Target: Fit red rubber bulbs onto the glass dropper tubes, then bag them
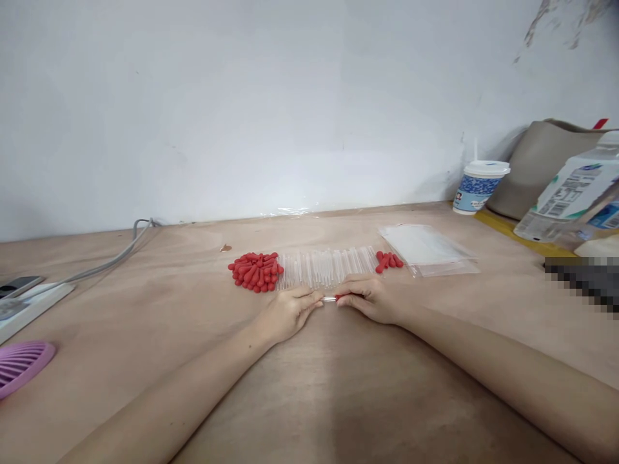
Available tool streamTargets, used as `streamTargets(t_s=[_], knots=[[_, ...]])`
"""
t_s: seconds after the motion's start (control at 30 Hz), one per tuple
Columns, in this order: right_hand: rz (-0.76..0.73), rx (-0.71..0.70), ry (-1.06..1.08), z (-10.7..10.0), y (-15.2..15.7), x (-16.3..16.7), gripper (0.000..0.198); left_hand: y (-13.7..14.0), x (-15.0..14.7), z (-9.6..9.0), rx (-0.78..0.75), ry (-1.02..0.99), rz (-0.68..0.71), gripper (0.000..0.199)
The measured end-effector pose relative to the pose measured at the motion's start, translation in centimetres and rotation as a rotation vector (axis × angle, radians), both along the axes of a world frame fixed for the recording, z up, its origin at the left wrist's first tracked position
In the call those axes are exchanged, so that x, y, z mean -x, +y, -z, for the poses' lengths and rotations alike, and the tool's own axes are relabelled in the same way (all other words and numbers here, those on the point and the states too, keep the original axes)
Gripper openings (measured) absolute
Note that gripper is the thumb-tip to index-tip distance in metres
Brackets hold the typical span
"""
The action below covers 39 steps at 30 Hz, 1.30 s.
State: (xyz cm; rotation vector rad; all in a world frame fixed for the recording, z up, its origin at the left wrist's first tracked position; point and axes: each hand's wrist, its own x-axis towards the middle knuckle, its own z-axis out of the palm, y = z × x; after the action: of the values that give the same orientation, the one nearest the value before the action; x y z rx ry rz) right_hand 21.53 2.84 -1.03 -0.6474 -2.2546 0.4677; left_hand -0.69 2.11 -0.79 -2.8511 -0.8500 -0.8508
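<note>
one slender tube (329, 299) was held between the two hands, low over the brown table surface (290, 399) and just on the near side of a row of clear tubes (329, 263). the held tube looked colourless and see-through, with pale highlights along its short exposed length; it lay crosswise, close to level. at its right end a red bulb (339, 298) showed as a small patch of matte, saturated colour, mostly hidden by fingers; how far the two parts overlapped could not be told. left hand (291, 308): thumb and fingers pinched the tube at its left part, which they covered. right hand (370, 298): thumb and forefinger pinched the red bulb, the other fingers curled alongside. whether the tube touched the table could not be made out. the row beyond consisted of thin, whitish-translucent tubes lying side by side, roughly parallel, pointing away from the person, some slightly askew. a heap of red bulbs (254, 270) sat against the left end of the row; each bulb was smooth and opaque, with a rounded head and a narrower neck, piled in mixed directions. a smaller cluster of red bulbs (388, 260) lay just beside the right end. next to that, flat clear plastic bags (425, 245) overlapped, their upper area cloudy white. farther right, a lidded paper cup (476, 190) stood upright near the wall.
</note>
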Motion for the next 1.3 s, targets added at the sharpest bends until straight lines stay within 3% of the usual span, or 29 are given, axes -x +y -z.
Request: streamTargets(t_s=[0.13,0.37,0.6,0.93,1.13,1.3], knots=[[0.018,-0.022,0.000,0.2,0.1,0.0,0.013,-0.1,-0.2,-0.2,-0.042,0.028,-0.014,0.026],[0.122,-0.246,0.059,0.0,-0.2,0.5,0.011,0.0,-0.3,0.1,-0.011,-0.086,-0.062,0.025],[0.118,-0.231,0.099,0.4,0.2,0.5,0.013,0.1,-0.3,-0.1,0.092,-0.161,-0.047,0.023],[0.114,-0.294,0.042,0.0,-0.2,0.5,0.012,-0.2,-0.5,-0.1,0.057,-0.156,-0.011,0.023],[0.112,-0.186,-0.024,-1.0,-0.9,0.4,0.011,-0.2,-0.5,0.1,-0.034,-0.111,-0.010,0.024],[0.122,0.074,0.075,-0.5,-0.7,0.7,0.013,0.1,-0.5,0.5,-0.168,-0.124,-0.020,0.021]])
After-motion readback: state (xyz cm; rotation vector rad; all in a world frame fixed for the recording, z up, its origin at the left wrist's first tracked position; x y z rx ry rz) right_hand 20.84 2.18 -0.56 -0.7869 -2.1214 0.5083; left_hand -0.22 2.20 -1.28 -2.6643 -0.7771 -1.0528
